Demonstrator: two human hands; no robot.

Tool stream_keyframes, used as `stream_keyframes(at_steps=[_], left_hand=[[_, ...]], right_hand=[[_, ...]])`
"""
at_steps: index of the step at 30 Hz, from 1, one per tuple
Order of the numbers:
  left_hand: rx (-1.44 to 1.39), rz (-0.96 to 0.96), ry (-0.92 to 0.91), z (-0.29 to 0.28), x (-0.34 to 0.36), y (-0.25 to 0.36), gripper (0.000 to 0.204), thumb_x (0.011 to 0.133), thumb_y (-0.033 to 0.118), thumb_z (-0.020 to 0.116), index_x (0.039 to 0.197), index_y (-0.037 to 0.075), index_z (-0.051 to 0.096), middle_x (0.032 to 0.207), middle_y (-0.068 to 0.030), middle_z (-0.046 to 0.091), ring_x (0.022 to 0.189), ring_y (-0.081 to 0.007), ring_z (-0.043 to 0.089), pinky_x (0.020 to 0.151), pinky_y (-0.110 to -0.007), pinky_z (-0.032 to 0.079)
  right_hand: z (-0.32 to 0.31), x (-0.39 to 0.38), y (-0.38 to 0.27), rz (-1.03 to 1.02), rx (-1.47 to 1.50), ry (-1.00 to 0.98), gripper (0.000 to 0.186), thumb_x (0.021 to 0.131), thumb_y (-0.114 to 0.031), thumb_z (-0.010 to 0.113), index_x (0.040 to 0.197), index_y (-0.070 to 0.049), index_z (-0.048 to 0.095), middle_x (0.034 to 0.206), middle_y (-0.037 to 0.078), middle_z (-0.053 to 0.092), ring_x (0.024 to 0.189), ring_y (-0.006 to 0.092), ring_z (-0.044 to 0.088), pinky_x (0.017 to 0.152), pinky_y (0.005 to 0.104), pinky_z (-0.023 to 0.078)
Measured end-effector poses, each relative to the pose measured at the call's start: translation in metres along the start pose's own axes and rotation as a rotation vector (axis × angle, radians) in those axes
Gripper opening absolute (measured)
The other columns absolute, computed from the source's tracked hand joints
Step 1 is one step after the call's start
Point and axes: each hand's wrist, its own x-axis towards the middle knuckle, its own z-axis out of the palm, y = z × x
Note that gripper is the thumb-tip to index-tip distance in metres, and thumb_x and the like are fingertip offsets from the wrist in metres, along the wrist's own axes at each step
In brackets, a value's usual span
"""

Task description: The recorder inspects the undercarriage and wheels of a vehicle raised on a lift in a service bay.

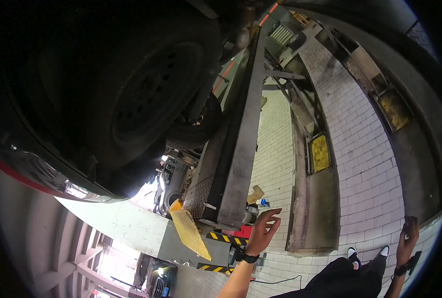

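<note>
Standing in a white-tiled inspection pit (365,164), the person is raising both hands with nothing held in either. The left hand (263,229) is hanging in the air with its fingers (274,213) spread apart and loosely curled, a black wristband (249,258) sitting at the wrist. This hand is lying just below the near end of a long dark steel lift ramp (241,134), close to it but apparently not touching; the ramp is running away toward the top of the view. The right hand (408,241) is showing at the right rim, fingers apart and slightly bent, also wearing a dark wristband (403,269); it is well apart from the ramp. A large black car wheel with a dark rim (141,94) is filling the upper left, and a second, smaller tyre (193,130) is resting beside the ramp. A yellow textured wedge plate (191,234) is sloping down at the ramp's near end, beside black-and-yellow hazard striping (226,237). The person's black-and-white shoes (352,253) are standing on the tiled floor between the two hands.
</note>
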Motion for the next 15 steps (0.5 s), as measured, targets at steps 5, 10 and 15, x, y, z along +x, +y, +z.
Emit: stream_keyframes(at_steps=[5, 10, 15], left_hand=[[0.005, 0.000, -0.013, 0.001, -0.003, 0.000, 0.037, 0.102, 0.011, 0.065, 0.139, 0.006, 0.059, 0.140, -0.0090, 0.061, 0.110, -0.0153, 0.068, 0.082, -0.029, 0.059], [0.000, -0.021, -0.017, -0.002, -0.011, -0.012, 0.038, 0.102, 0.010, 0.065, 0.139, 0.006, 0.059, 0.138, -0.0092, 0.061, 0.110, -0.0169, 0.069, 0.082, -0.029, 0.059], [-0.069, -0.022, -0.021, -0.007, -0.013, -0.031, 0.038, 0.102, 0.009, 0.065, 0.139, 0.006, 0.058, 0.138, -0.0093, 0.061, 0.113, -0.0170, 0.068, 0.085, -0.029, 0.059]], right_hand=[[0.003, -0.011, 0.006, 0.086, 0.128, -0.019, 0.029, 0.102, 0.001, 0.052, 0.128, 0.006, 0.064, 0.132, 0.021, 0.064, 0.130, 0.0362, 0.057, 0.106, 0.0451, 0.046], [0.002, -0.013, -0.003, 0.080, 0.137, -0.038, 0.028, 0.101, 0.002, 0.052, 0.126, 0.006, 0.065, 0.128, 0.021, 0.065, 0.123, 0.0338, 0.061, 0.101, 0.0420, 0.049], [-0.001, -0.015, -0.014, -0.098, -0.046, 0.009, 0.033, 0.098, 0.008, 0.053, 0.130, 0.005, 0.063, 0.127, 0.021, 0.066, 0.116, 0.0340, 0.065, 0.097, 0.0415, 0.051]])
